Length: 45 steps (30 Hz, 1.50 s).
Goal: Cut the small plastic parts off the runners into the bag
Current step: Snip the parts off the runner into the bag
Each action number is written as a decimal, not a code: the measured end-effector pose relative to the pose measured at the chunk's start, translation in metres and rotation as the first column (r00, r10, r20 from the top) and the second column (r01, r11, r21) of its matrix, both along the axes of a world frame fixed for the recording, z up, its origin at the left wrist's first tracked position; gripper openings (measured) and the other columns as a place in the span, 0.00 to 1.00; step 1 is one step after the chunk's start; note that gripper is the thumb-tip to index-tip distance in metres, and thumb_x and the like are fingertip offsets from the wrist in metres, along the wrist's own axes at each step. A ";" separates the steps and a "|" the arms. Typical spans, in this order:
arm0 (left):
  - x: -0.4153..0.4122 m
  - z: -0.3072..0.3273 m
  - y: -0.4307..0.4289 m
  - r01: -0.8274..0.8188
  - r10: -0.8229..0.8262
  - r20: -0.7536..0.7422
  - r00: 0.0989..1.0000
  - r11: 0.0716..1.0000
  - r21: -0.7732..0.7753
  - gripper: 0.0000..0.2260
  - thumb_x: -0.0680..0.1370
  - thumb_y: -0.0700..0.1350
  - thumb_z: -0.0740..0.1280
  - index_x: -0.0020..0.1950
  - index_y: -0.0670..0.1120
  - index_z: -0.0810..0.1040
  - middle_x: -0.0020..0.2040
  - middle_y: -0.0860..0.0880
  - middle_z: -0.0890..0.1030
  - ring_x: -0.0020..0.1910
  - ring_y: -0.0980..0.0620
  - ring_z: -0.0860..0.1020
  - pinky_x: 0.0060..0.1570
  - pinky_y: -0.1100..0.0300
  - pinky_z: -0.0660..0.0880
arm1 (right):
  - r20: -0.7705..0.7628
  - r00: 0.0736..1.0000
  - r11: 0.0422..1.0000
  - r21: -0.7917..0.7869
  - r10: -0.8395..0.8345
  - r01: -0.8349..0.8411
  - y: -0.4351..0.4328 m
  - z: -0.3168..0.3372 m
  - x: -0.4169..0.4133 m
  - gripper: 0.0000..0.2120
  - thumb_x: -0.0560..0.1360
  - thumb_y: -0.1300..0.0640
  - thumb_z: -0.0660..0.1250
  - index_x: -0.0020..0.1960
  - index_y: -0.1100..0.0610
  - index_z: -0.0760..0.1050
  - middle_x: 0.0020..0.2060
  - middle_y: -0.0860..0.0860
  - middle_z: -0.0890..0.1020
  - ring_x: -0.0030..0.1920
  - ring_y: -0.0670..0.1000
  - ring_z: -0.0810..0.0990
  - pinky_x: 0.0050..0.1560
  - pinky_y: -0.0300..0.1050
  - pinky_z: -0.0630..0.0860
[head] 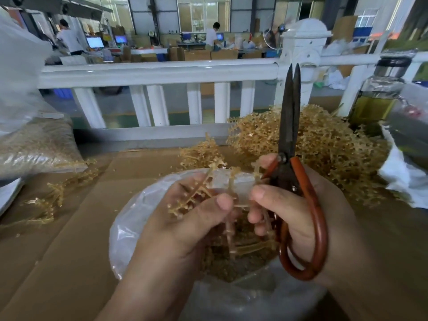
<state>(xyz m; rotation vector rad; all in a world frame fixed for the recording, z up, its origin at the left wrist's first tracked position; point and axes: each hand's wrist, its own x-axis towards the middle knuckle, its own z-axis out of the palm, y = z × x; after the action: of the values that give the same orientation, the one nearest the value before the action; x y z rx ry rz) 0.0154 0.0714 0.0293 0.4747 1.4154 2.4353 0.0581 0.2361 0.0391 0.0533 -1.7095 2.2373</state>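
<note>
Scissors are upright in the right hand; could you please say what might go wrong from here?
The right hand holds the scissors while its fingers also pinch the runners, so the grip may slip. The left hand grips the runners close to where the blades would cut. Parts could miss the bag; bits already lie on the cardboard.

Both hands (196, 218) hold runners (199, 193) (scissors (291, 144) upright) over bag (129, 228).

There are two hands, the left hand (192, 218) and the right hand (301, 212), one pair of scissors (289, 126), one open bag (129, 228), one full bag (39, 147), one bottle (375, 100) and one railing (162, 72). On the table are one big heap of runners (328, 144) and one small heap (201, 154). Far behind stand two people (69, 38) (212, 35).
</note>
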 end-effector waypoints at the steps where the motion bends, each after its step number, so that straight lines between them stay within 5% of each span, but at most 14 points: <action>1: -0.004 0.004 -0.008 -0.021 0.021 -0.018 1.000 1.000 -0.004 0.39 0.60 0.47 0.83 0.68 0.42 0.75 0.56 0.34 0.83 0.52 0.34 0.84 0.46 0.48 0.82 | -0.002 1.000 1.000 0.004 0.002 -0.002 0.002 0.001 0.000 0.19 0.67 0.64 0.78 0.55 0.48 0.82 0.37 0.54 0.83 0.32 0.54 0.83 0.31 0.42 0.78; 4: -0.014 0.016 -0.030 -0.193 0.187 -0.149 0.971 0.981 -0.028 0.44 0.54 0.56 0.85 0.69 0.50 0.76 0.64 0.43 0.82 0.62 0.43 0.82 0.57 0.44 0.78 | -0.019 1.000 0.998 0.062 0.015 -0.014 0.008 0.007 0.002 0.20 0.68 0.63 0.77 0.55 0.46 0.82 0.37 0.55 0.82 0.32 0.54 0.83 0.32 0.43 0.78; 6: -0.012 0.019 -0.034 -0.374 0.287 -0.366 0.885 0.908 -0.192 0.28 0.62 0.58 0.79 0.61 0.57 0.82 0.61 0.53 0.84 0.60 0.54 0.82 0.60 0.51 0.76 | -0.013 1.000 0.988 0.154 0.014 -0.012 0.009 0.009 0.004 0.20 0.68 0.61 0.78 0.56 0.43 0.81 0.39 0.54 0.83 0.33 0.54 0.84 0.33 0.42 0.79; 8: -0.005 0.019 -0.028 -0.558 0.248 -0.633 0.733 0.751 -0.352 0.13 0.68 0.61 0.72 0.52 0.62 0.85 0.56 0.61 0.84 0.54 0.63 0.82 0.54 0.69 0.74 | 0.008 0.999 0.966 0.254 0.035 -0.036 0.010 0.011 0.006 0.20 0.68 0.59 0.77 0.55 0.40 0.81 0.40 0.52 0.84 0.34 0.54 0.85 0.34 0.41 0.80; 11: 0.003 0.014 -0.017 -0.645 0.100 -0.767 0.634 0.616 -0.453 0.07 0.71 0.59 0.72 0.48 0.62 0.85 0.50 0.62 0.83 0.49 0.67 0.79 0.47 0.79 0.68 | 0.033 0.998 0.927 0.369 0.060 -0.068 0.010 0.010 0.006 0.22 0.67 0.57 0.77 0.55 0.37 0.80 0.43 0.48 0.83 0.35 0.55 0.86 0.34 0.41 0.81; 14: 0.001 0.011 -0.019 -0.614 0.170 -0.681 0.712 0.622 -0.486 0.06 0.74 0.51 0.77 0.45 0.61 0.82 0.45 0.61 0.83 0.43 0.61 0.81 0.40 0.75 0.72 | 0.013 0.997 0.921 0.383 0.070 -0.070 0.010 0.008 0.006 0.22 0.67 0.56 0.77 0.57 0.37 0.79 0.45 0.48 0.83 0.37 0.55 0.87 0.35 0.42 0.81; 17: 0.000 0.012 -0.019 -0.468 0.189 -0.528 0.828 0.753 -0.464 0.17 0.73 0.40 0.76 0.46 0.64 0.78 0.47 0.56 0.85 0.41 0.53 0.83 0.43 0.57 0.78 | -0.042 0.996 0.944 0.324 0.077 -0.060 0.010 0.006 0.007 0.21 0.67 0.54 0.77 0.58 0.40 0.80 0.44 0.51 0.83 0.36 0.56 0.86 0.35 0.43 0.81; 19: 0.001 0.012 -0.018 -0.360 0.130 -0.459 0.879 0.811 -0.461 0.21 0.75 0.36 0.75 0.46 0.64 0.77 0.46 0.53 0.85 0.39 0.52 0.84 0.41 0.58 0.80 | -0.072 0.994 0.958 0.281 0.079 -0.056 0.009 0.007 0.007 0.21 0.67 0.54 0.77 0.58 0.42 0.80 0.42 0.53 0.83 0.35 0.55 0.86 0.34 0.42 0.80; 22: 0.000 0.012 -0.020 -0.183 0.016 -0.354 0.935 0.877 -0.444 0.07 0.70 0.44 0.74 0.45 0.56 0.83 0.38 0.49 0.85 0.35 0.53 0.83 0.37 0.66 0.77 | -0.108 0.992 0.967 0.253 0.069 -0.040 0.007 0.009 0.008 0.20 0.68 0.55 0.77 0.58 0.44 0.80 0.41 0.54 0.83 0.34 0.54 0.85 0.33 0.42 0.79; 24: 0.000 0.014 -0.021 -0.068 -0.024 -0.230 0.973 0.920 -0.385 0.10 0.65 0.49 0.76 0.44 0.50 0.85 0.37 0.45 0.84 0.35 0.51 0.83 0.36 0.63 0.78 | -0.107 0.993 0.969 0.248 0.048 -0.020 0.007 0.010 0.009 0.20 0.69 0.58 0.77 0.57 0.43 0.80 0.40 0.54 0.83 0.34 0.54 0.84 0.34 0.42 0.79; 30: 0.000 0.014 -0.014 0.006 -0.009 -0.012 1.000 0.975 -0.223 0.12 0.59 0.37 0.81 0.39 0.46 0.85 0.33 0.41 0.81 0.32 0.49 0.82 0.32 0.60 0.79 | -0.101 0.995 0.976 0.217 0.025 -0.002 0.004 0.009 0.009 0.20 0.69 0.59 0.75 0.58 0.43 0.80 0.41 0.55 0.83 0.34 0.54 0.85 0.33 0.42 0.79; 37: 0.000 0.019 -0.017 0.141 -0.129 0.256 0.958 0.990 -0.031 0.12 0.62 0.44 0.80 0.44 0.44 0.87 0.38 0.43 0.83 0.34 0.49 0.84 0.32 0.57 0.80 | -0.073 0.997 0.958 0.285 -0.022 0.042 0.006 0.007 0.006 0.21 0.69 0.56 0.75 0.58 0.40 0.79 0.41 0.48 0.83 0.36 0.55 0.86 0.34 0.42 0.80; 41: -0.001 0.017 -0.016 0.149 -0.132 0.280 0.951 0.988 -0.037 0.10 0.64 0.35 0.80 0.43 0.44 0.87 0.38 0.44 0.82 0.34 0.50 0.83 0.32 0.57 0.81 | -0.074 0.996 0.945 0.320 -0.042 0.064 0.004 0.008 0.007 0.20 0.68 0.54 0.76 0.58 0.39 0.79 0.41 0.47 0.83 0.36 0.55 0.86 0.34 0.41 0.80; 45: -0.002 0.016 -0.011 -0.040 0.058 0.121 0.991 0.989 -0.143 0.07 0.66 0.48 0.74 0.38 0.45 0.84 0.36 0.43 0.80 0.31 0.52 0.79 0.26 0.64 0.75 | -0.051 0.988 0.872 0.464 -0.147 0.154 0.004 0.014 0.009 0.20 0.66 0.39 0.75 0.57 0.33 0.75 0.41 0.46 0.84 0.37 0.48 0.85 0.34 0.39 0.80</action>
<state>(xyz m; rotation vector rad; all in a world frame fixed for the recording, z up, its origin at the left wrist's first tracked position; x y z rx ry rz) 0.0138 0.0600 0.0449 0.2536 1.5481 2.3366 0.0668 0.2399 0.0532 0.0446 -2.1280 1.6669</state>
